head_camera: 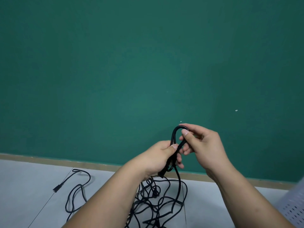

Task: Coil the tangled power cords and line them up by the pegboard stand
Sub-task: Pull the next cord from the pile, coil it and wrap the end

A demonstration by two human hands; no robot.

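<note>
Left hand [160, 156] fingers clench the black cord's [174, 135] folded strands; right hand [201, 145] fingers pinch its loop top above them.

Soft, even light, no glare. The green wall [148, 96] is brightest just above the left hand [158, 155] and right hand [204, 145], dimmer far aside. The baseboard [65, 160] below curves slightly.

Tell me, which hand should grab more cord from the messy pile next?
Probably the right hand. It only pinches the top of the cord loop, so it can let go. The left hand grips the loop's base, anchoring it.
</note>
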